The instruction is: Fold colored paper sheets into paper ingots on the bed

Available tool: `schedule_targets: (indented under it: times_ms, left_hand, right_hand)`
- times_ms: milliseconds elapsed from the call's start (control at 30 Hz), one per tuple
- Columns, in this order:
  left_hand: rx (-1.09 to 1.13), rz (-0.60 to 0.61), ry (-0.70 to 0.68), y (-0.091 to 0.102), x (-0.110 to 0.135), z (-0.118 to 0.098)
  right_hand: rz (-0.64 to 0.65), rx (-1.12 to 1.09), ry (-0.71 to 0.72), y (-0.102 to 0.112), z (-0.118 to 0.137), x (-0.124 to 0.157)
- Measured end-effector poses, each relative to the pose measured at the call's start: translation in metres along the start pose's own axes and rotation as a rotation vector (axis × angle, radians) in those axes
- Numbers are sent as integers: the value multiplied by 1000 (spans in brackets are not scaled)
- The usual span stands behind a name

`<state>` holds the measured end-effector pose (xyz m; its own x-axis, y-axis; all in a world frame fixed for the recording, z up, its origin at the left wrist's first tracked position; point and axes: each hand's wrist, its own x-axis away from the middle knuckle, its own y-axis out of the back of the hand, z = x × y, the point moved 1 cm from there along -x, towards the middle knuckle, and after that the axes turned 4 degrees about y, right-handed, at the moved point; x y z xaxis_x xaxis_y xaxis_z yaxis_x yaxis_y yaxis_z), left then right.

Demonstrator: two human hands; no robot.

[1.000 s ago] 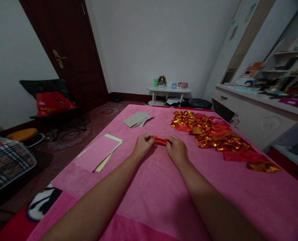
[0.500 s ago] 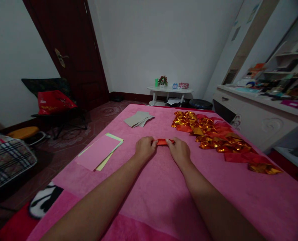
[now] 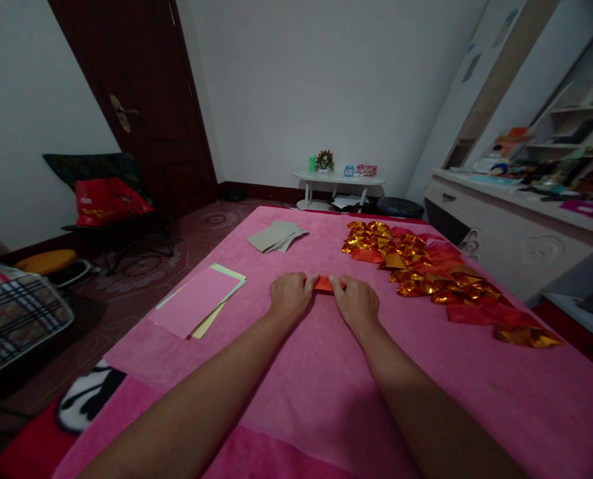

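A small folded red paper [image 3: 324, 284] lies on the pink blanket [image 3: 301, 386] between my two hands. My left hand [image 3: 289, 297] pinches its left end with curled fingers. My right hand [image 3: 357, 305] pinches the right end the same way, pressing the paper down on the blanket. Most of the paper is hidden under my fingertips. A long pile of folded gold and red foil pieces [image 3: 426, 273] lies just right of my right hand.
Pink and pale green sheets [image 3: 197, 301] lie to the left, a fan of grey cards [image 3: 276, 236] farther back. A white dresser [image 3: 516, 226] stands on the right, a small white table [image 3: 339, 181] by the far wall, a chair with a red bag [image 3: 107, 201] on the left.
My hands have drawn closer together on the red paper, so less of it shows between them. They have lowered it onto the blanket.
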<state>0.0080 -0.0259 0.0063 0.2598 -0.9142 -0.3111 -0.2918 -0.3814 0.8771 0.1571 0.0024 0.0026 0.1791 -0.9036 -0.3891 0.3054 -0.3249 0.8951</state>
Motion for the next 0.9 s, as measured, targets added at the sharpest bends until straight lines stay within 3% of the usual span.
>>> schedule_targets:
  times_ms: [567, 900]
  left_hand:
    - [-56, 34, -41, 1, -3, -2]
    - [74, -7, -57, -2, -4, 1]
  right_hand:
    - [5, 59, -8, 5, 6, 3]
    - [-44, -24, 35, 3, 4, 3]
